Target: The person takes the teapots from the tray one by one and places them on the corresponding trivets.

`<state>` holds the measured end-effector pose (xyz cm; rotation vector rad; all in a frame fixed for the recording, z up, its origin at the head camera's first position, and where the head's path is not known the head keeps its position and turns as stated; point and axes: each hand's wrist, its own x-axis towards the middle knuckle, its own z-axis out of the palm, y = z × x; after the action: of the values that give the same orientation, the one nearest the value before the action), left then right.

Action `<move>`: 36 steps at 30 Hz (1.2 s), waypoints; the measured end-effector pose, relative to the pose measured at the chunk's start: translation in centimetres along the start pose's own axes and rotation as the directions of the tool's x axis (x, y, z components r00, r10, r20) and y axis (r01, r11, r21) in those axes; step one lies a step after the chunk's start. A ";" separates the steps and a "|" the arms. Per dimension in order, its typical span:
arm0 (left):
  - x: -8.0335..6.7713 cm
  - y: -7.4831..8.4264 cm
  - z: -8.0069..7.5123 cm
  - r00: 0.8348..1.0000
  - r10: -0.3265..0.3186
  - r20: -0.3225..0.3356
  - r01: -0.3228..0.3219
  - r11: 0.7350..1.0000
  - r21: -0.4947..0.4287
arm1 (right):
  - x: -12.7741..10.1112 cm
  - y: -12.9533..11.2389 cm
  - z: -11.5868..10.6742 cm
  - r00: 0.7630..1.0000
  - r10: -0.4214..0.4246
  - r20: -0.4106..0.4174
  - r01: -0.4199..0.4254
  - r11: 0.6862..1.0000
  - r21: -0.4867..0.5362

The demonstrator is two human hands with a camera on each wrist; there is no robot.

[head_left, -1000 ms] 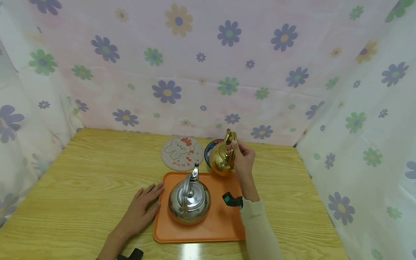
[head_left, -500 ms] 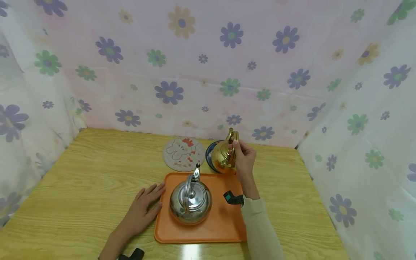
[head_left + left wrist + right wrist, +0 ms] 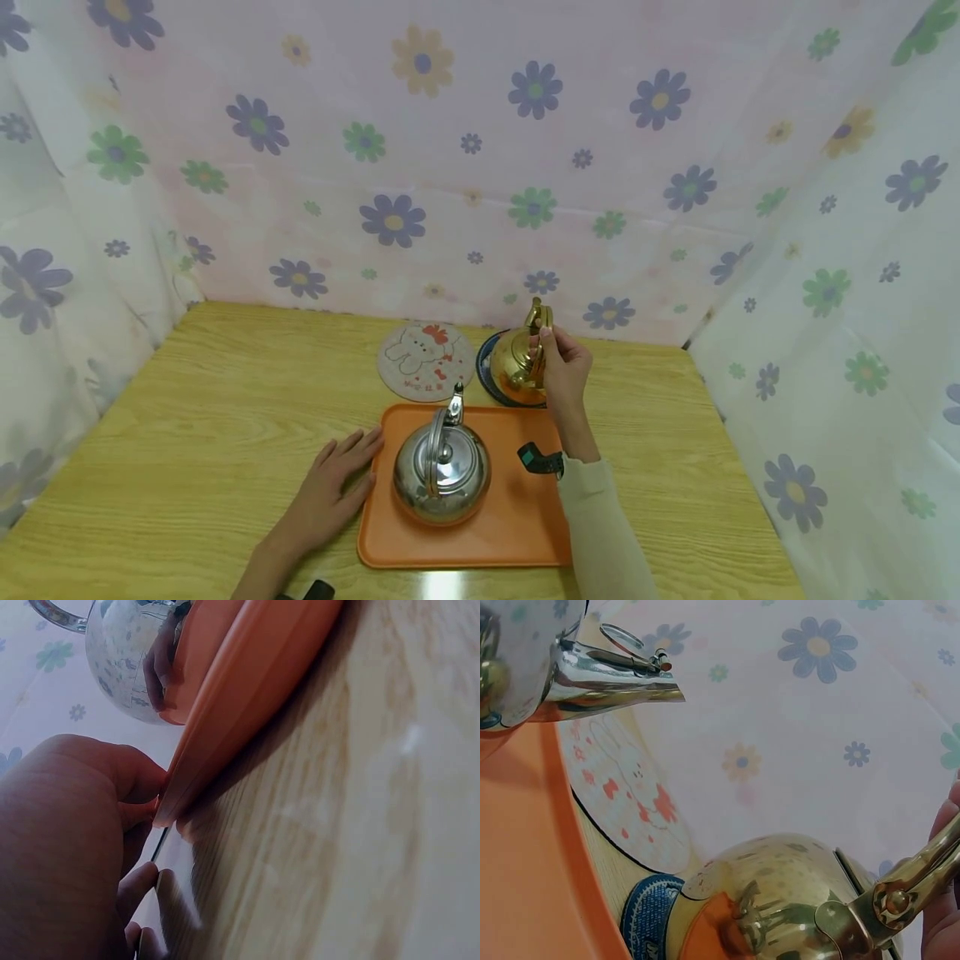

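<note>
1. Just past the far edge of an orange tray (image 3: 517,529), towards its right corner, the fingers of the right hand (image 3: 566,371) are curling round the handle (image 3: 926,877) of a gold kettle (image 3: 514,367), gripping it.

2. Along the tray's left edge, in its far half, the left hand (image 3: 322,496) is lying with fingers mostly straight; fingertips and thumb are touching the rim, gripping nothing that shows.

3. The gold kettle is sitting over a blue patterned coaster (image 3: 649,919), between the tray and the far edge of the table (image 3: 225,400). Its underside is staying hidden, so contact cannot be confirmed.

4. Over the last second the gold kettle has been shifting slightly away from the tray; it is no longer overlapping the tray's far edge, and the coaster's near rim is now showing. The placing seems to be nearing its end, with the grip holding.

5. On the tray's left half, a silver kettle (image 3: 450,507) is standing upright, spout pointing towards the far edge.

6. Beyond the tray's far left corner, a round rabbit mat (image 3: 408,367) is lying beside the coaster. Flowered cloth (image 3: 465,225) is hanging behind.
</note>
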<state>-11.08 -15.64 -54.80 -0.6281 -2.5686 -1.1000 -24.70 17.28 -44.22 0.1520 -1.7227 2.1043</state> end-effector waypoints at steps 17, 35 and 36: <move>0.2 0.6 -0.4 1.000 0.000 -0.003 0.000 1.000 0.012 | 0.6 0.6 0.1 1.000 0.018 0.000 -0.018 1.000 -0.003; 0.0 0.4 -0.3 1.000 -0.004 -0.005 0.004 1.000 0.007 | 1.6 1.1 0.0 0.999 0.035 -0.011 -0.035 0.999 -0.018; 0.0 0.4 -0.3 1.000 0.002 -0.011 -0.002 1.000 0.008 | 1.6 1.0 0.0 0.999 0.038 -0.012 -0.038 0.999 -0.015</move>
<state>-10.89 -15.60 -54.38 -0.6212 -2.5616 -1.0889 -26.54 17.52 -44.58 0.1025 -1.7476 2.1138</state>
